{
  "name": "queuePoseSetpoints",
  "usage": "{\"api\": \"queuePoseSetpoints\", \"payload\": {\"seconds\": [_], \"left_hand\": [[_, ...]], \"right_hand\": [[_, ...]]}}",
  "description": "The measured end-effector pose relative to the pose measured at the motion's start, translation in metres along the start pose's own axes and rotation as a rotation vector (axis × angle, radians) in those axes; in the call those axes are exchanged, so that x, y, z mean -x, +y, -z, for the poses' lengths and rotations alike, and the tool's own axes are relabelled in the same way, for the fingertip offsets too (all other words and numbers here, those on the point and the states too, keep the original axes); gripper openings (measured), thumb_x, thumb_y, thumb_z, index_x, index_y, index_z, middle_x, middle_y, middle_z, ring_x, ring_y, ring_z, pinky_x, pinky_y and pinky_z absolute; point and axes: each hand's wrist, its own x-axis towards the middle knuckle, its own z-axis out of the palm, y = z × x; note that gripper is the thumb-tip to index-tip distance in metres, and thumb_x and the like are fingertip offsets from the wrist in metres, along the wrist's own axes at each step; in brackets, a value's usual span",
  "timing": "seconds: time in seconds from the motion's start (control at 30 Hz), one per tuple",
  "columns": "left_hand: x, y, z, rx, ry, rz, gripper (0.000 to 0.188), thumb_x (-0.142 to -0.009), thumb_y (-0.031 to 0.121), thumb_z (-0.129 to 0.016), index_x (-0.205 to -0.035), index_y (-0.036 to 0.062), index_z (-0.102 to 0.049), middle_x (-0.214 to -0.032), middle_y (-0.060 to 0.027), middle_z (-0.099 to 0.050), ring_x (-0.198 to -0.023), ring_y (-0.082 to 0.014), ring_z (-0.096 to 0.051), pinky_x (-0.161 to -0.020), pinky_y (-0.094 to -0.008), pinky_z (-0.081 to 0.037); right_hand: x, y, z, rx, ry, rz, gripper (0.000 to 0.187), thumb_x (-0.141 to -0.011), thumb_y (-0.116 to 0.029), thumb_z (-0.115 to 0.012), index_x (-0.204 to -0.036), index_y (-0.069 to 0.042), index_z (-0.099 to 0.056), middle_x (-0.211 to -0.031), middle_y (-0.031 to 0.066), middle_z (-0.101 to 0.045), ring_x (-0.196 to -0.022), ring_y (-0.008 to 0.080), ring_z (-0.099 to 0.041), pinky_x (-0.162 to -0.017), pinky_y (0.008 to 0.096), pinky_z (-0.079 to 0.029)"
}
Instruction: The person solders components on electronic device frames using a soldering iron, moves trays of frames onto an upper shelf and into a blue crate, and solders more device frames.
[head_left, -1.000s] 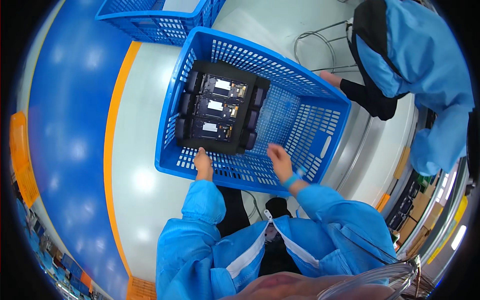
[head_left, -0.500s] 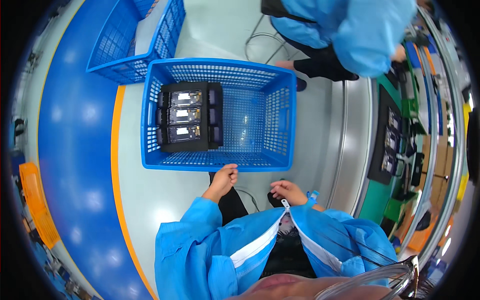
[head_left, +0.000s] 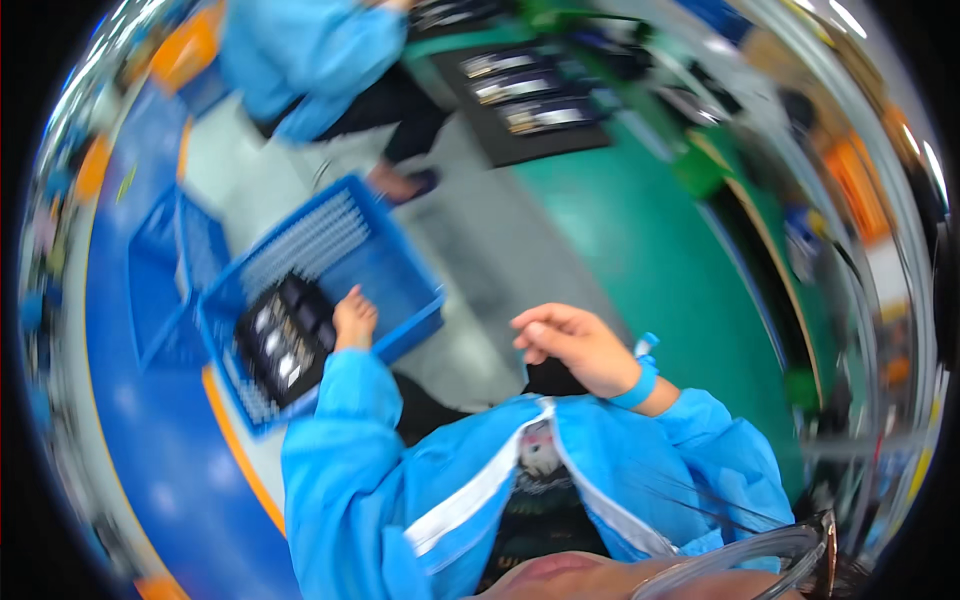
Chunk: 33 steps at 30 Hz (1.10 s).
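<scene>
My left hand [head_left: 355,320] reaches over the near side of a blue plastic basket [head_left: 412,328]. Its fingers are somewhat blurred but look loosely stretched, and I see nothing in them. Inside the basket sits a black tray [head_left: 318,318] with several dark electronic units [head_left: 285,350] showing pale patches. My right hand [head_left: 575,345], with a blue strap [head_left: 637,388] round its wrist, hangs in the air in front of my body, beside the green bench. Its fingers are half bent and apart, and it holds nothing.
A green workbench [head_left: 590,215] runs along the right; a black mat [head_left: 505,148] on it carries similar units [head_left: 530,95]. A co-worker in a blue jacket [head_left: 300,60] is beyond the basket. Another blue basket [head_left: 150,300] stands at the left.
My view has turned to the right, bringing the bench closer to the middle. My left hand now appears over the basket's near side; my right hand has lifted and its fingers are more extended.
</scene>
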Motion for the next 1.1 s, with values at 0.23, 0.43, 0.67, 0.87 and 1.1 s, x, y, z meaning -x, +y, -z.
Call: {"api": "queuePoseSetpoints", "payload": {"seconds": [0.23,0.43,0.67,0.87,1.1], "left_hand": [[-0.002,-0.030,-0.283,-0.270,0.242,-0.013,0.025,-0.085,0.012,-0.042,-0.106,-0.0005,-0.045,-0.058,0.0016,-0.038,-0.043,-0.0098,-0.029,-0.040,-0.0217,-0.027],[-0.049,-0.006,-0.307,-0.684,0.042,0.041,0.018,-0.082,0.016,-0.039,-0.083,0.0055,-0.054,-0.048,0.0068,-0.031,-0.032,-0.0059,-0.025,-0.027,-0.0206,-0.017],[-0.115,-0.032,-0.308,-1.151,0.307,-0.077,0.061,-0.068,0.062,-0.052,-0.071,0.0016,-0.054,-0.044,0.0047,-0.028,-0.033,-0.0072,-0.024,-0.032,-0.0226,-0.015],[-0.140,-0.015,-0.302,-1.263,-0.156,-0.256,0.048,-0.081,0.041,-0.050,-0.076,-0.0057,-0.059,-0.066,-0.0089,-0.057,-0.053,-0.0126,-0.050,-0.047,-0.0255,-0.038],[-0.085,-0.058,-0.358,-1.079,-0.121,0.157,0.032,-0.075,0.036,-0.060,-0.059,0.0149,-0.042,-0.043,0.0080,-0.029,-0.032,-0.0049,-0.024,-0.031,-0.0225,-0.016]], "right_hand": [[0.135,-0.006,0.040,-0.084,0.302,0.420,0.025,-0.084,-0.019,-0.049,-0.102,-0.003,-0.051,-0.084,0.0051,-0.056,-0.073,0.0103,-0.052,-0.068,0.0231,-0.042],[0.165,0.022,0.095,-0.399,0.615,0.530,0.018,-0.083,-0.015,-0.049,-0.097,-0.003,-0.052,-0.076,0.0032,-0.055,-0.064,0.0107,-0.052,-0.059,0.0228,-0.043],[0.129,0.036,0.096,-0.326,0.486,0.343,0.020,-0.084,-0.021,-0.049,-0.099,-0.007,-0.052,-0.081,0.0003,-0.055,-0.068,0.0076,-0.052,-0.062,0.0220,-0.042],[0.114,0.043,0.102,-0.381,0.556,0.264,0.020,-0.084,-0.021,-0.049,-0.098,-0.006,-0.052,-0.082,0.0004,-0.055,-0.067,0.0077,-0.052,-0.060,0.0202,-0.042],[0.062,0.029,0.082,-0.253,0.472,0.213,0.021,-0.084,-0.017,-0.048,-0.098,-0.003,-0.052,-0.083,0.0047,-0.056,-0.069,0.0109,-0.054,-0.063,0.0235,-0.045]]}}
